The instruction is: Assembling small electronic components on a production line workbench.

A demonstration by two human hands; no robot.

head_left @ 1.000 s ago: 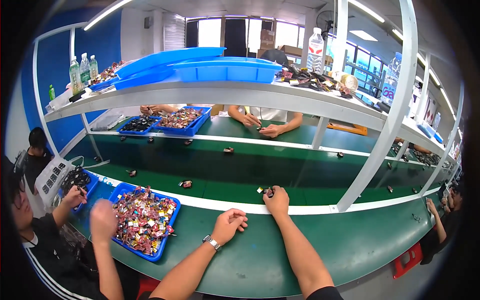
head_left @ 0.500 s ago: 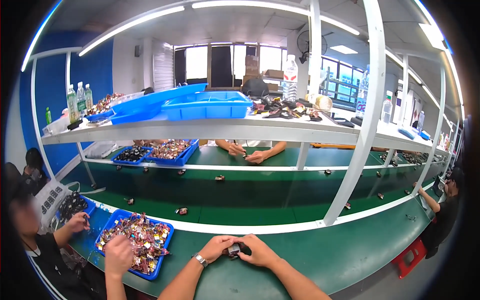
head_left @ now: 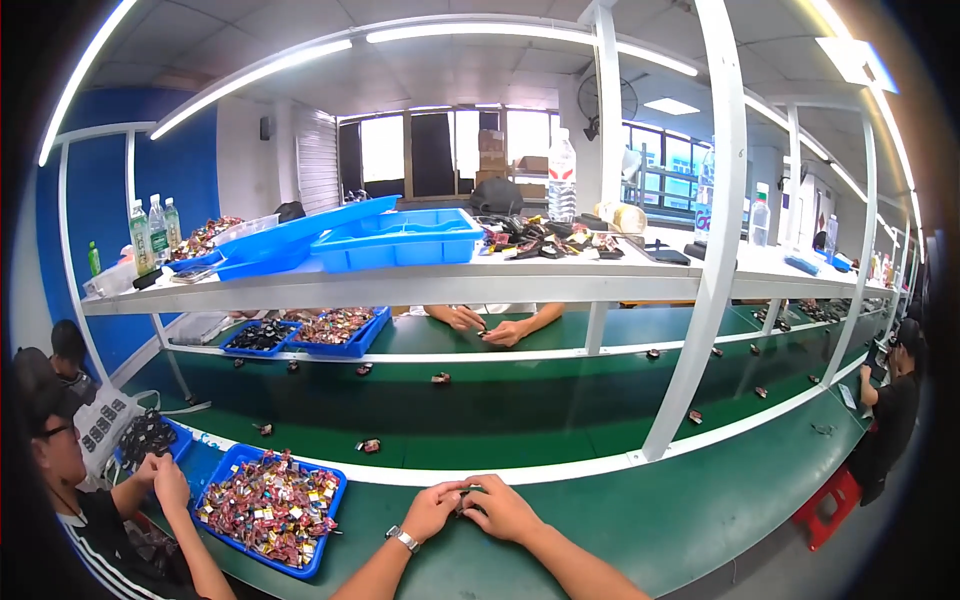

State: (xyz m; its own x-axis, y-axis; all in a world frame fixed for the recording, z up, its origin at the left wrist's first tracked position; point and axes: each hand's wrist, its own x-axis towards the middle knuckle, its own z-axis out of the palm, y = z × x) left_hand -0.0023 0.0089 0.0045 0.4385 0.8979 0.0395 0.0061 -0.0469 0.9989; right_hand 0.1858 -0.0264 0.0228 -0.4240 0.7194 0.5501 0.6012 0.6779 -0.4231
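Both my hands meet over the green worktop near the front middle. Between my fingertips is a small dark, boxy part (head_left: 462, 503), mostly covered by them. My left hand (head_left: 430, 508), with a silver watch on its wrist, is closed on it from the left. My right hand (head_left: 503, 509) pinches it from the right with thumb and fingers. To the left of my left arm stands a blue tray (head_left: 335, 520) heaped with small red, yellow and silver wired parts (head_left: 268, 505).
A sunken green conveyor belt (head_left: 520, 420) with scattered parts runs beyond the worktop's white rail. A white post (head_left: 690, 330) and shelf (head_left: 450, 290) cross ahead. A co-worker (head_left: 95, 490) sits close at left; others sit opposite and at far right by a red stool (head_left: 830, 505).
My hands have drawn closer around the part, covering more of it. The left co-worker's hand has left the tray and joined the other hand. The view has shifted slightly.
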